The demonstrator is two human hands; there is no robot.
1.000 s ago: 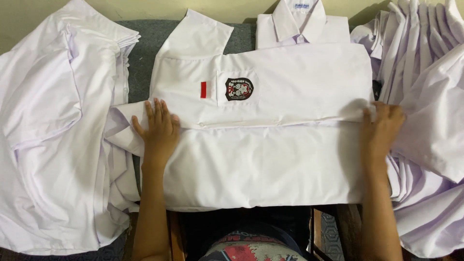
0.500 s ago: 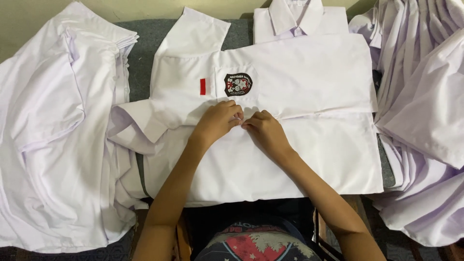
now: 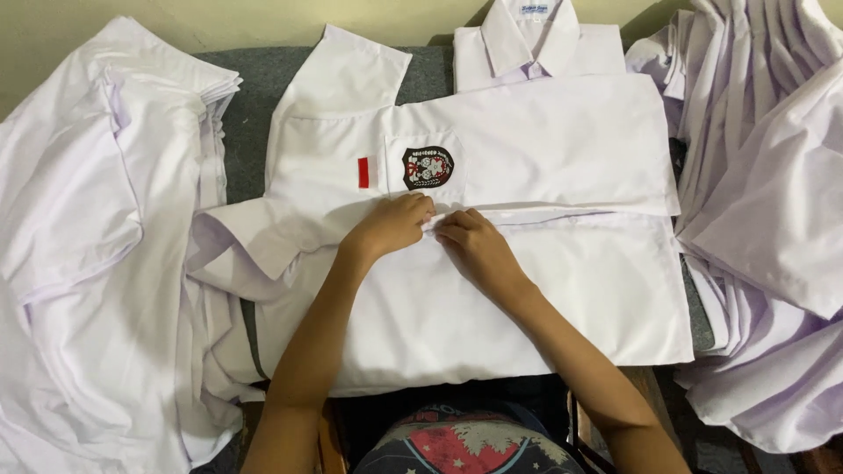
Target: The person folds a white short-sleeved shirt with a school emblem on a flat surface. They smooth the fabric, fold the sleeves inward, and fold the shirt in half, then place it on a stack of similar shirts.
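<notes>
A white short-sleeved shirt (image 3: 544, 132) lies flat on the grey surface, collar at the top, with a dark round crest (image 3: 427, 167) and a small red patch on its chest pocket. My left hand (image 3: 393, 224) and my right hand (image 3: 470, 239) meet at the shirt's front opening, just below the crest. Both pinch the edge of the front placket with closed fingers, knuckles almost touching. The lower half of the shirt (image 3: 597, 307) spreads out beneath my forearms.
A thick heap of white shirts (image 3: 88, 263) lies at the left. Another pile of white shirts (image 3: 773, 219) fans out at the right. The grey cloth-covered surface (image 3: 255, 114) shows between them. A patterned garment on my lap (image 3: 457, 443) sits at the bottom edge.
One second ago my hands were pressed at the shirt's left and right sides; they came together at the middle front edge. Since half a second ago they have barely shifted.
</notes>
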